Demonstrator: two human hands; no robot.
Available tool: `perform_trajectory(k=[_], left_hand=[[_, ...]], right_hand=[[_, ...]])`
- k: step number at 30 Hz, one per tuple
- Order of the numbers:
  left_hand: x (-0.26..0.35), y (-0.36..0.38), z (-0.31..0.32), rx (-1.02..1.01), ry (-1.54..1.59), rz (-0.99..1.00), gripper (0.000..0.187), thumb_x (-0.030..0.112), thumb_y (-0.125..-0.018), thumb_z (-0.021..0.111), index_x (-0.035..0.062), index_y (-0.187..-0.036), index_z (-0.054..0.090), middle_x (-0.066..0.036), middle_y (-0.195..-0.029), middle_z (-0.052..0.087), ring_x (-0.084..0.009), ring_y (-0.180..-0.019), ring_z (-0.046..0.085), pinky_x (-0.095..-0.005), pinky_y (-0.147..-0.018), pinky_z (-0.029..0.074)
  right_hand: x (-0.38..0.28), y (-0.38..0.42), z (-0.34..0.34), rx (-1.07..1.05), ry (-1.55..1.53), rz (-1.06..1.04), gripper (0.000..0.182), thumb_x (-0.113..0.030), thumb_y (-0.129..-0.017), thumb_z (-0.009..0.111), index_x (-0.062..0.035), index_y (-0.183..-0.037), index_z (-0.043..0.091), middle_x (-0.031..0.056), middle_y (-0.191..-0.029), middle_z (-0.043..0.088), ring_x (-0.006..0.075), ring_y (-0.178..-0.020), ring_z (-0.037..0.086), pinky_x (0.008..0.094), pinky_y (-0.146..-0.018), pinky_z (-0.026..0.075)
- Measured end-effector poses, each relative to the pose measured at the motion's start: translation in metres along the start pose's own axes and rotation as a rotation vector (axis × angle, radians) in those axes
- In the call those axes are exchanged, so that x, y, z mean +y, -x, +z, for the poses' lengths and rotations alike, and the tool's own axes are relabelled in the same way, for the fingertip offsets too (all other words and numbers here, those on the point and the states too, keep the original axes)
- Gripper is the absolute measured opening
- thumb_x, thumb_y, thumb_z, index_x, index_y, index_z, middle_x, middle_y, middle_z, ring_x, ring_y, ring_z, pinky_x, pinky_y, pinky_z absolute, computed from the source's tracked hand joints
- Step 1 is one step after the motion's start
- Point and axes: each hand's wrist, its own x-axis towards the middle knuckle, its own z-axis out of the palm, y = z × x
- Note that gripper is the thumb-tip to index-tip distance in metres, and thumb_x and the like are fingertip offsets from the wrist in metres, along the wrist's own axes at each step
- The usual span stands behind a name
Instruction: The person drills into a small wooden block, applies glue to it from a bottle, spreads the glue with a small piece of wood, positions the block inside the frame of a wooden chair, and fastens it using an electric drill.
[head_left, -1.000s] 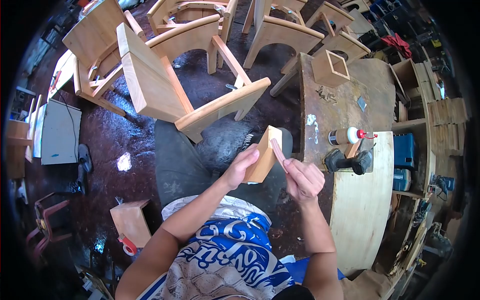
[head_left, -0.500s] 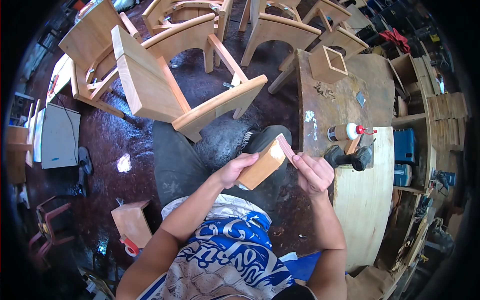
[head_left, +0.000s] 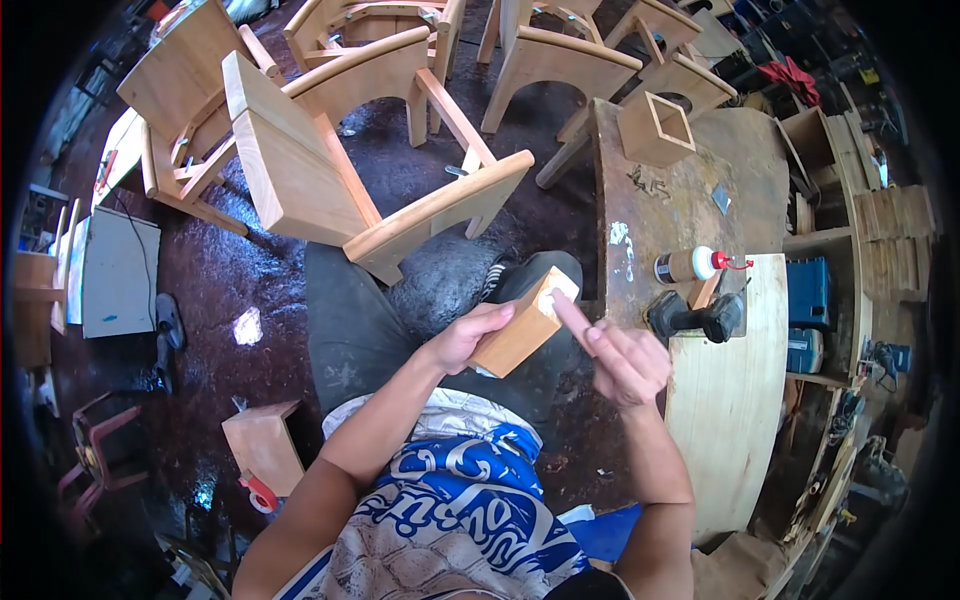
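My left hand (head_left: 472, 337) is closed around a wooden block (head_left: 517, 338), held tilted above my lap. White paste-like material covers the block's upper right end, and a little white shows at its lower end too. Between the fingers and thumb of my right hand (head_left: 630, 362) is a thin, flat wooden strip (head_left: 573, 318). The strip's tip lies at the white-covered end and appears to touch it. My fingers hide the strip's lower part.
A wooden chair frame (head_left: 440, 215) stands just before my knees, with several more behind. On the workbench (head_left: 625, 270) to the right are a glue bottle (head_left: 690, 264), a cordless drill (head_left: 697, 316) and an open wooden box (head_left: 656, 130). Red tape (head_left: 259, 494) lies at left.
The strip in my right hand has turned and swung over the block's white end, so its flat face shows differently. My left hand and the block have barely moved.
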Motion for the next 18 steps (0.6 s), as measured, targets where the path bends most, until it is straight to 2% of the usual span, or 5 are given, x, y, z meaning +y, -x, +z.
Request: perform_trajectory(k=[5,11,13,18], left_hand=[[0.006,0.000,0.009,0.029,-0.017,0.026,0.055,0.038,-0.106,0.042,-0.0020,-0.143,0.048,-0.009,-0.120,0.067,-0.0121,-0.104,0.066,-0.0269,-0.090,0.052],[0.012,0.000,0.015,0.071,-0.098,0.140,0.052,0.036,-0.106,0.045,0.0000,-0.143,0.048,-0.006,-0.125,0.063,-0.0103,-0.112,0.060,-0.0267,-0.097,0.045],[0.013,0.000,0.018,0.151,-0.028,0.129,0.052,0.036,-0.105,0.045,-0.0008,-0.142,0.048,-0.004,-0.126,0.059,-0.0107,-0.115,0.058,-0.0270,-0.098,0.044],[0.007,-0.007,0.017,0.126,-0.112,0.170,0.052,0.036,-0.105,0.047,-0.0030,-0.139,0.050,-0.005,-0.129,0.050,-0.0134,-0.121,0.052,-0.0279,-0.101,0.041]], right_hand=[[0.009,0.003,0.004,-0.025,0.030,0.053,0.031,0.005,-0.065,0.073,-0.0030,-0.095,0.077,0.0091,-0.086,0.074,0.0173,-0.062,0.064,0.0274,-0.053,0.045],[-0.009,-0.001,0.002,-0.056,-0.072,0.088,0.031,0.005,-0.065,0.074,-0.0022,-0.094,0.076,0.0090,-0.085,0.073,0.0183,-0.062,0.063,0.0278,-0.052,0.045],[-0.009,-0.003,0.002,-0.006,-0.084,0.079,0.031,0.007,-0.065,0.074,-0.0021,-0.095,0.076,0.0088,-0.084,0.073,0.0181,-0.060,0.063,0.0282,-0.051,0.045],[0.000,-0.009,0.005,0.037,0.008,0.140,0.034,0.010,-0.064,0.072,-0.0015,-0.095,0.075,0.0082,-0.083,0.073,0.0174,-0.059,0.061,0.0281,-0.052,0.045]])
